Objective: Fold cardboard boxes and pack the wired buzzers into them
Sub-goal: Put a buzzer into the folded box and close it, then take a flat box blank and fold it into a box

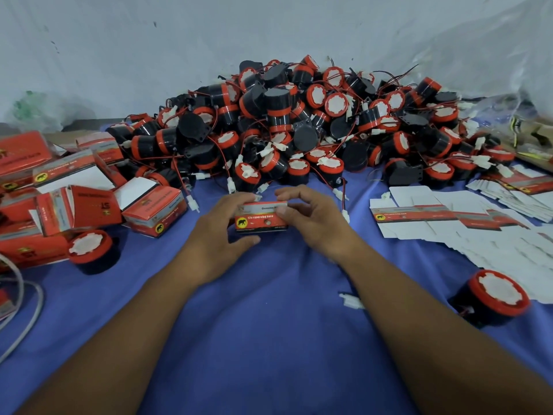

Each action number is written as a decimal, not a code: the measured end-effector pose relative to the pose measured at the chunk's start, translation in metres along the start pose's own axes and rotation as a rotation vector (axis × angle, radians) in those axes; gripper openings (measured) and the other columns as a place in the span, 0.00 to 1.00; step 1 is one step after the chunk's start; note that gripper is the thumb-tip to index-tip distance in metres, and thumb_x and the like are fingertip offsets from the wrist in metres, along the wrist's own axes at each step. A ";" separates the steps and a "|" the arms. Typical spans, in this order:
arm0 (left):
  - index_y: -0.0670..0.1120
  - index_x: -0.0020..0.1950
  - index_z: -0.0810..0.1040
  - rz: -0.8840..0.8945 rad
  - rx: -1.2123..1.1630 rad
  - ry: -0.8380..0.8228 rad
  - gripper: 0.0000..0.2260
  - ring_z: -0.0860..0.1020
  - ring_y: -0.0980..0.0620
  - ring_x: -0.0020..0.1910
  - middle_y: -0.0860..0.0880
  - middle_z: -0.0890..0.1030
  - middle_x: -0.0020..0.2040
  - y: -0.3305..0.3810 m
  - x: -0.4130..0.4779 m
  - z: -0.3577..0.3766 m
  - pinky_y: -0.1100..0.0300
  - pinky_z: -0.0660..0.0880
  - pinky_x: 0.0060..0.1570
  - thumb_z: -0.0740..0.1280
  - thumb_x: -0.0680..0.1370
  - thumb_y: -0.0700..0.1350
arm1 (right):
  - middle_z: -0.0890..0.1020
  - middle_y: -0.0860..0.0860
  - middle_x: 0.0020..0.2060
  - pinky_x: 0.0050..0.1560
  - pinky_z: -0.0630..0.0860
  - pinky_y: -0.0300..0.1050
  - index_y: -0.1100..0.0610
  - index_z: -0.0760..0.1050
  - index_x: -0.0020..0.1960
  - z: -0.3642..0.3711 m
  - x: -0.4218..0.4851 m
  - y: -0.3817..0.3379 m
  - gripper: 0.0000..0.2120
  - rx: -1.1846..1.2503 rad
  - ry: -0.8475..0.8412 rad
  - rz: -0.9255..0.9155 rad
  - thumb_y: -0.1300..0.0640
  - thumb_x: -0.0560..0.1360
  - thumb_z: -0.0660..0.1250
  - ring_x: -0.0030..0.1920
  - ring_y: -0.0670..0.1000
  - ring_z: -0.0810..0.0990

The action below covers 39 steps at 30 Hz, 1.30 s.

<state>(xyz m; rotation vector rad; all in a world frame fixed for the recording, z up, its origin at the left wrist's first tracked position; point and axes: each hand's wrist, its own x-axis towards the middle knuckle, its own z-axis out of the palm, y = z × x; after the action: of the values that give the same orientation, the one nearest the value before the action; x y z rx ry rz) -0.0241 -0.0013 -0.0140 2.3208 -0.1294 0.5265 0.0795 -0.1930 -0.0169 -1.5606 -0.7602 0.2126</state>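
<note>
left of table [269, 324]: several folded boxes [89, 205], some with flaps open. centre: left hand [223, 227] and right hand [311, 218] both pinch one box [261, 217], not yet closed. behind: large pile of buzzers [299, 124] unpacked. right: flat blanks [449, 217] unfolded. early stage, judged.

A rumpled blue cloth [269, 339] covers the counter across the lower frame, a thin grey cable [42, 304] loops over its lower left edge, a crumpled clear plastic bag [508, 109] lies at the upper right, and a scuffed whitish-grey wall [149, 40] fills the top.
</note>
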 end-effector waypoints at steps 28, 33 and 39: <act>0.44 0.72 0.67 -0.313 0.940 0.606 0.27 0.54 0.33 0.77 0.38 0.57 0.79 -0.049 -0.011 -0.091 0.34 0.52 0.72 0.58 0.74 0.51 | 0.73 0.62 0.66 0.66 0.62 0.53 0.56 0.74 0.69 -0.067 0.002 0.000 0.21 -1.065 0.385 0.380 0.52 0.77 0.68 0.67 0.65 0.69; 0.41 0.67 0.73 -0.262 0.876 0.645 0.22 0.57 0.38 0.77 0.40 0.64 0.76 -0.053 -0.010 -0.088 0.30 0.52 0.71 0.58 0.77 0.51 | 0.72 0.64 0.65 0.66 0.64 0.56 0.58 0.72 0.68 -0.087 -0.001 -0.010 0.22 -1.063 0.493 0.478 0.48 0.79 0.65 0.66 0.66 0.69; 0.38 0.58 0.79 -0.093 0.848 0.656 0.15 0.65 0.37 0.72 0.38 0.73 0.68 -0.043 -0.005 -0.079 0.31 0.58 0.69 0.61 0.77 0.45 | 0.76 0.63 0.61 0.66 0.67 0.59 0.61 0.71 0.55 -0.127 -0.017 -0.018 0.29 -1.172 0.344 0.869 0.36 0.72 0.71 0.63 0.66 0.72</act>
<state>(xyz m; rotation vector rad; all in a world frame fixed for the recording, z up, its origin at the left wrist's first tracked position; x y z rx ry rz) -0.0442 0.0835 0.0070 2.7553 0.6219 1.4756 0.1309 -0.3075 0.0152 -2.8896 0.2246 0.1079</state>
